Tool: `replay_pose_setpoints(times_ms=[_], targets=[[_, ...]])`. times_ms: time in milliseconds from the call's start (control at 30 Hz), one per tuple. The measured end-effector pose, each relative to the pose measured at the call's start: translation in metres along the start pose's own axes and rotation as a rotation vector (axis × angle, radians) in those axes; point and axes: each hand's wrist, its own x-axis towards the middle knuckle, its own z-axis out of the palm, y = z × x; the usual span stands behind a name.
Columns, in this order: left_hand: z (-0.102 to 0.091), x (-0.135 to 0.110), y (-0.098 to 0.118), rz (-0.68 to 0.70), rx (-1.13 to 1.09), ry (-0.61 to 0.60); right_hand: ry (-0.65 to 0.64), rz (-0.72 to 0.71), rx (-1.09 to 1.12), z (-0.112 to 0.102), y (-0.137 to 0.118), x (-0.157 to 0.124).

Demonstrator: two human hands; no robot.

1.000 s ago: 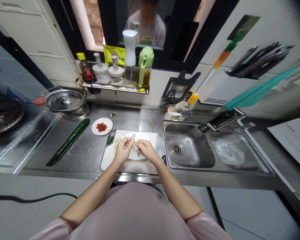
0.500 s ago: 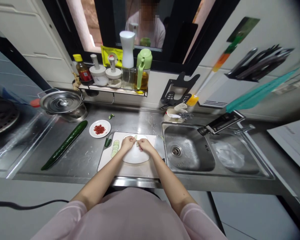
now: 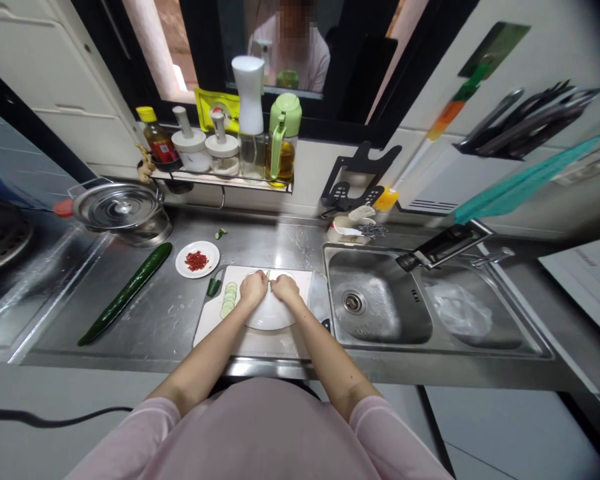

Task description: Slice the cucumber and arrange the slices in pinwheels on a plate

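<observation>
Both my hands meet over a white plate [image 3: 273, 317] that lies on a white cutting board [image 3: 215, 320]. My left hand [image 3: 253, 290] and my right hand [image 3: 285, 289] have their fingers pinched together at the plate's far rim, on small pale cucumber slices [image 3: 269, 274] that barely show between them. A row of cut cucumber slices [image 3: 228, 299] lies on the board just left of my left hand, next to a dark green cucumber end [image 3: 213, 287].
A whole cucumber [image 3: 126, 293] and a small dish of red chilli [image 3: 197, 259] lie left of the board. A lidded steel pot [image 3: 117, 210] stands at the far left. The sink [image 3: 380, 300] and its tap [image 3: 445, 243] are to the right. Condiment bottles [image 3: 250, 120] fill a rear shelf.
My hands have lowered and moved away from me, from above the plate's middle to its far rim. The view has shifted slightly.
</observation>
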Motion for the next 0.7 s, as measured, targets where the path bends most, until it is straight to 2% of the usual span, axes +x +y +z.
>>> replay_pose_setpoints(times_ms=[133, 367, 700], targets=[[-0.002, -0.007, 0.0, -0.003, 0.069, 0.021, 0.027, -0.002, -0.068, 0.001, -0.005, -0.007], [0.001, -0.013, -0.004, 0.117, 0.105, 0.033, 0.046, -0.02, -0.124, 0.0, -0.007, -0.019], [0.001, -0.012, -0.003, 0.12, 0.101, 0.022, 0.074, -0.059, -0.173, 0.005, -0.003, -0.025]])
